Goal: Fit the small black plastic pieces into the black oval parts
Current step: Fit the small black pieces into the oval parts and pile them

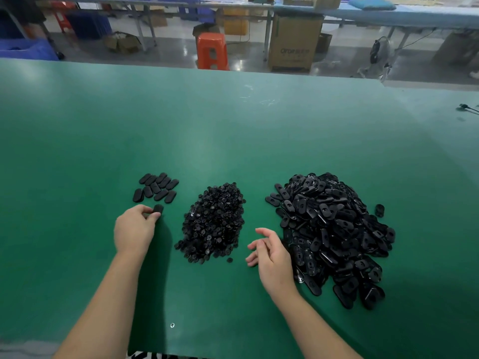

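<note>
On the green counter (233,130) the left hand (134,229) pinches one black oval part (158,209) between thumb and fingers (155,215), just below a tidy group of ovals (155,188). The part is smooth, dark and rounded; which way its long axis runs cannot be told. The right hand (272,255) hovers with fingers loosely spread, holding nothing, between the heap of small pieces (212,224) and the big oval pile (334,234).

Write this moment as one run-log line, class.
left hand: pinches oval part near laid-out ovals | right hand: open, empty, between small pieces pile and oval pile
</note>
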{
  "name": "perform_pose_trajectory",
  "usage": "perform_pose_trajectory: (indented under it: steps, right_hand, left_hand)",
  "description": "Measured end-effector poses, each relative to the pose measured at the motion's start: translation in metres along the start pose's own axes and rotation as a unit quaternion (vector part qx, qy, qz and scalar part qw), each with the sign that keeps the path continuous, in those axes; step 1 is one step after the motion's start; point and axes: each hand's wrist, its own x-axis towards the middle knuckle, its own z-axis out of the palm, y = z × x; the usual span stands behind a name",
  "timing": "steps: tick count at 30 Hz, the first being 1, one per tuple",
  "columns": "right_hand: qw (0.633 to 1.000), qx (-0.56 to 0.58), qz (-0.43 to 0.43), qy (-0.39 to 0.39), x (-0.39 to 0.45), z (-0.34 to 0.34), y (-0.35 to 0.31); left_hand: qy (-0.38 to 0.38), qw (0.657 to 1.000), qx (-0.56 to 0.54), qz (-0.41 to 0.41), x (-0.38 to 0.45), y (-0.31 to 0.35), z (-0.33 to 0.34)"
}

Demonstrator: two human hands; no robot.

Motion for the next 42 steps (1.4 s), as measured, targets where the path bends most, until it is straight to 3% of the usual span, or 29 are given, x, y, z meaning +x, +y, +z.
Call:
perform_pose_trajectory:
  steps: [4,9,18,21,24,30,33,35,39,42]
  right_hand:
    - [1.000,-0.008,0.001,0.002,0.000,0.001,0.000]
    - [1.000,-0.016,0.007,0.003,0.000,0.002,0.001]
    - [1.000,-0.025,0.007,0.003,-0.002,0.003,0.000]
    - [1.000,-0.016,0.010,0.004,-0.003,0.003,-0.001]
    - [1.000,-0.009,0.012,0.012,-0.002,0.003,-0.003]
    - [0.999,0.012,0.023,0.034,-0.006,-0.002,-0.010]
    - [0.985,-0.153,-0.042,0.064,-0.009,-0.026,-0.012]
    - [0.946,-0.295,-0.093,0.092,-0.009,-0.051,-0.014]
    - [0.899,-0.436,-0.013,0.029,-0.004,-0.093,-0.020]
    - [0.878,-0.479,-0.003,-0.014,-0.001,-0.102,-0.017]
  left_hand:
    - [0.012,1.000,0.013,-0.004,0.000,0.002,0.001]
    - [0.084,0.991,0.047,0.090,-0.014,0.005,0.010]
    - [0.028,0.986,0.129,0.102,-0.013,0.024,0.016]
    - [0.041,0.990,0.070,0.116,-0.020,0.043,0.018]
    - [0.042,0.982,-0.032,0.182,-0.045,0.074,0.028]
    - [-0.061,0.948,-0.155,0.273,-0.122,0.125,0.071]
    - [-0.117,0.942,-0.164,0.270,-0.147,0.131,0.087]
    - [-0.142,0.934,-0.141,0.296,-0.158,0.131,0.095]
    - [-0.161,0.913,-0.021,0.374,-0.169,0.128,0.103]
    - [-0.161,0.904,0.006,0.396,-0.166,0.126,0.105]
